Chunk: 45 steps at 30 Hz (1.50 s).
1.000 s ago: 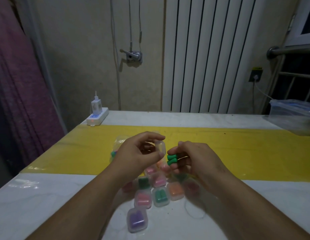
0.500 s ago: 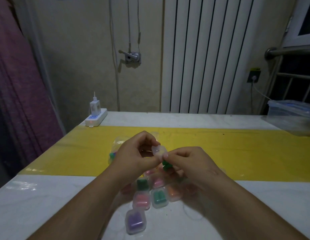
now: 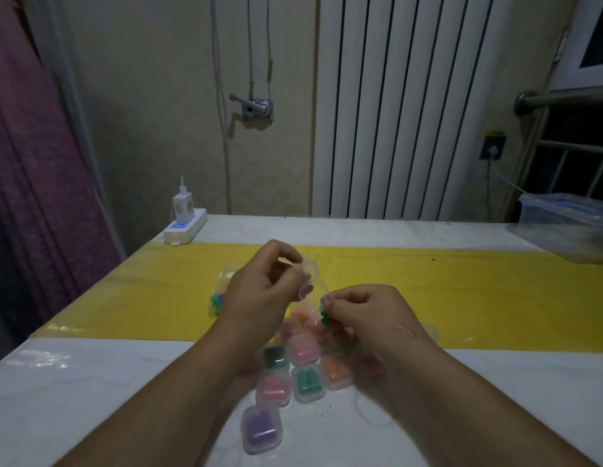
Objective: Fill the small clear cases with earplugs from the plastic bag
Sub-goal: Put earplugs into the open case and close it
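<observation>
My left hand (image 3: 259, 294) pinches a small clear case (image 3: 311, 278) with its lid swung up, held above the table. My right hand (image 3: 367, 315) holds green earplugs (image 3: 324, 316) between thumb and fingers, right at the case's lower edge and partly hidden by my fingers. The plastic bag (image 3: 222, 294) with coloured earplugs lies on the yellow strip behind my left hand, mostly covered. Below my hands lie several filled cases: purple (image 3: 262, 429), pink (image 3: 273, 387), green (image 3: 307, 382), orange (image 3: 338, 370).
A white power strip (image 3: 185, 229) with a charger sits at the table's back left corner. A clear plastic box (image 3: 568, 224) stands at the back right. The yellow strip (image 3: 479, 298) crosses the white table (image 3: 91, 399); a radiator lines the wall.
My right hand brought the green earplugs left and up against the case. The case's lid has opened in my left hand, which rose slightly.
</observation>
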Each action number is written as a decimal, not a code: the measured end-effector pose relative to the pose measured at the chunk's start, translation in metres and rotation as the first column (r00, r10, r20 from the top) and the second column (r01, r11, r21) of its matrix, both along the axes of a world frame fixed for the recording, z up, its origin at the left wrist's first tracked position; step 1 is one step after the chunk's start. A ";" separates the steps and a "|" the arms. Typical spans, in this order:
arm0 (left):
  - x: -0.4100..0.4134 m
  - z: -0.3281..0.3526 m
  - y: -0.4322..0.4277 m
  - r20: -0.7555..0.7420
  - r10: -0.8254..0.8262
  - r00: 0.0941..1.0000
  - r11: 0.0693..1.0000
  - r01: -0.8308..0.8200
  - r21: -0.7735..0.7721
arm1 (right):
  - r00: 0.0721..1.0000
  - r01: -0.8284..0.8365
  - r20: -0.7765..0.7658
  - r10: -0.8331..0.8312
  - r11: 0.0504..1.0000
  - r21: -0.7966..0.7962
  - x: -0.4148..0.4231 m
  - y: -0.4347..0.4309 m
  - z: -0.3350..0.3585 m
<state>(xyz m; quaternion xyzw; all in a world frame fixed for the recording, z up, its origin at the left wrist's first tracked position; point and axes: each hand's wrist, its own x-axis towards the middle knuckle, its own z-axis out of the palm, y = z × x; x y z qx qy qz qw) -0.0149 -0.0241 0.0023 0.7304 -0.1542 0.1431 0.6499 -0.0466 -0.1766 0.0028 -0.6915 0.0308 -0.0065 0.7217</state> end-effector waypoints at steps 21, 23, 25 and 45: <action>-0.010 0.006 0.001 -0.130 -0.056 0.990 0.971 0.084 0.222 | 0.913 0.192 0.396 -0.099 0.960 -0.203 0.008 -0.013 0.007; -0.010 0.006 -0.001 -0.130 -0.053 0.990 0.974 0.080 0.210 | 0.900 0.222 0.429 -0.084 0.933 -0.283 0.009 -0.007 0.002; -0.008 0.005 -0.001 -0.141 -0.043 0.989 0.979 0.070 0.194 | 0.893 0.234 0.444 -0.073 0.917 -0.322 0.009 -0.005 0.001; -0.008 0.002 0.000 -0.188 -0.093 0.978 0.985 0.117 0.123 | 0.976 0.176 0.168 -0.136 0.953 -0.249 0.011 -0.004 0.004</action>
